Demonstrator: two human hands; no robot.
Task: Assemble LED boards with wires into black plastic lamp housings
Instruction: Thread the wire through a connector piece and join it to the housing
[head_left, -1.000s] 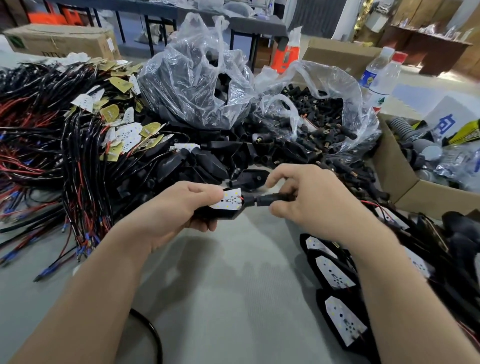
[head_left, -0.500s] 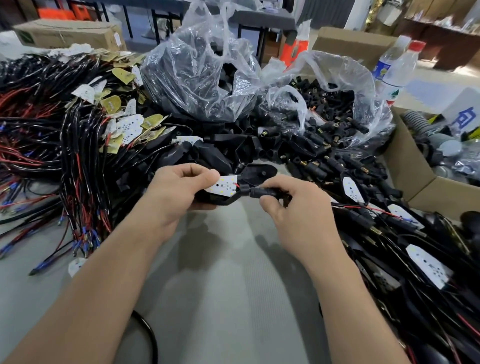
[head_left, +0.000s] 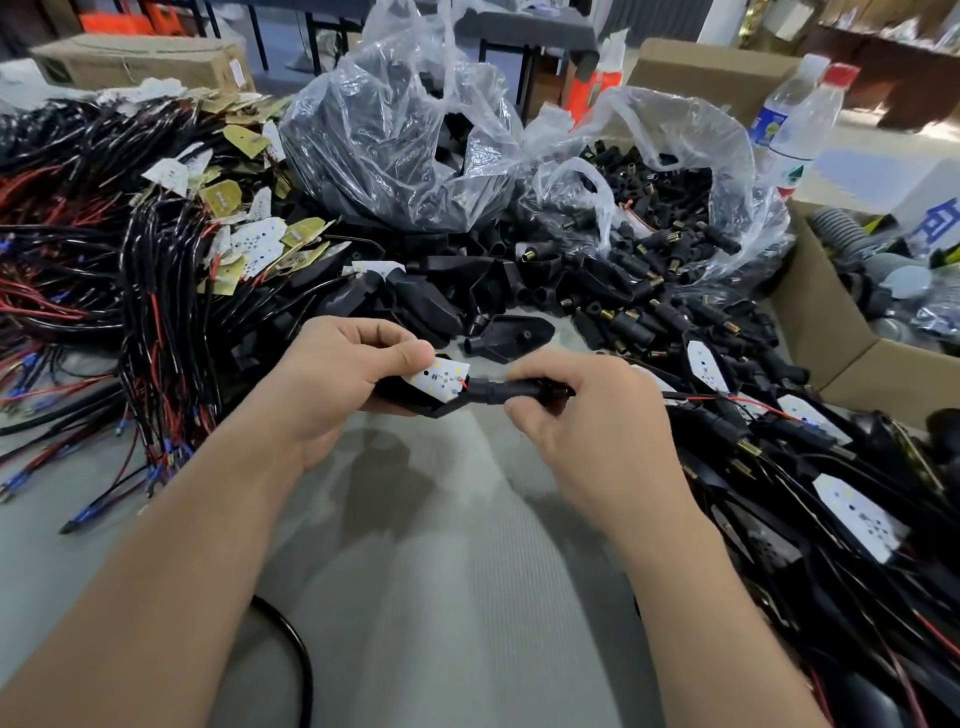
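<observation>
Black plastic lamp housing, wedge-shaped, sits just left of centre in the head view. It is cradled in your left hand, whose thumb presses on the white LED board lying in its open face. Your right hand curls round the housing's black tubular stem, thumb and forefinger pinching it. A thin red wire leaves behind that hand and runs right into the heap of finished lamps along the right edge.

Watch the red lead at the board's right corner, by the stem mouth. If you press the board flat while the lead is bunched there, it may get nipped or tear from its solder pad. Tug too hard at the stem side and the board could tilt out from under your thumb. The trailing wire crosses other assemblies and may snag them.

Your thumb covers the board's left end, so I cannot tell whether it is fully seated. Your palm hides the housing's underside, and your right fingers hide the stem's far end and the wire's exit. Any black lead is lost against the black plastic. The lower right corner is blurred.
</observation>
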